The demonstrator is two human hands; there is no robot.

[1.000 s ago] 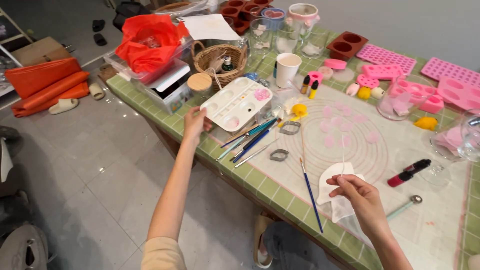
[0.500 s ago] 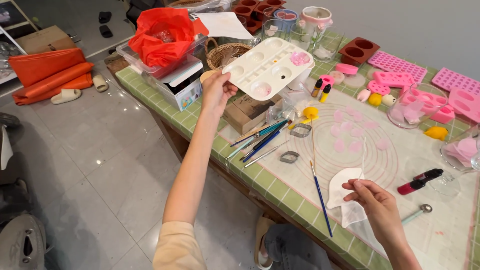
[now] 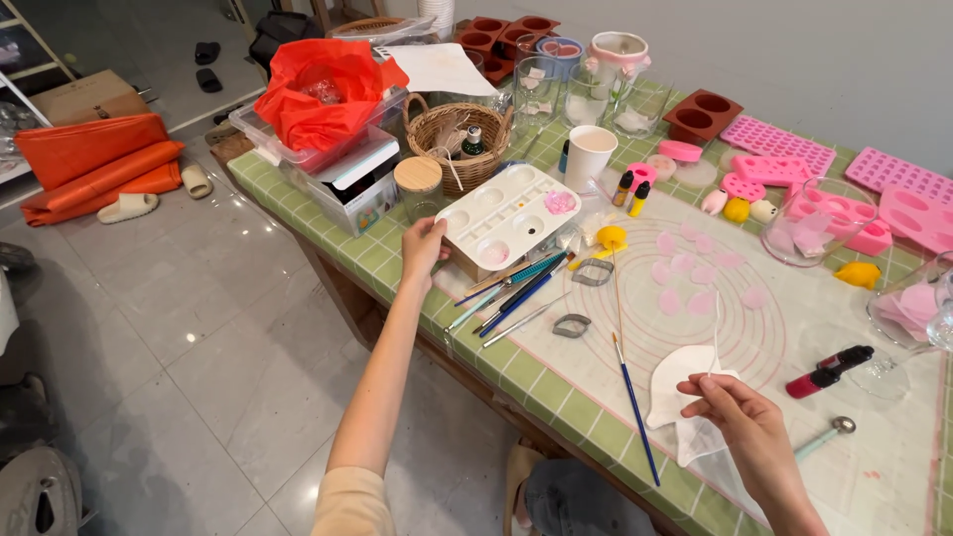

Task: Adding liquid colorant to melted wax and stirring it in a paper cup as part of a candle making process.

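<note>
White plastic paint palette [image 3: 506, 213], multi-welled, with pink paint in two wells: held at its near-left corner by the left hand [image 3: 425, 248], fingers curled over the edge and thumb pinching from beside. Half a second earlier the palette was lifted high and tilted above the table; it now sat lower, close over the small wooden box [image 3: 467, 266] beside the brushes, though whether it rested on the box could not be told.

Right hand [image 3: 740, 422]: thumb and forefinger pressed together on a thin stick [image 3: 717, 333] above a white fish-shaped sheet piece [image 3: 680, 392], at the near edge of the silicone mat [image 3: 754, 328]. Its position matched the earlier frame.

Adjacent items: bundle of paintbrushes [image 3: 511, 293] lying just below the palette; single blue-handled brush [image 3: 632, 397] near the right hand; two metal cutters [image 3: 593, 271] on the mat edge; pale pink petal pieces [image 3: 695, 283] scattered on the mat.

Further back: wicker basket [image 3: 459, 139], white cup [image 3: 590, 157], red cloth [image 3: 323, 89] in a clear bin, on the green tiled table [image 3: 377, 260].
</note>
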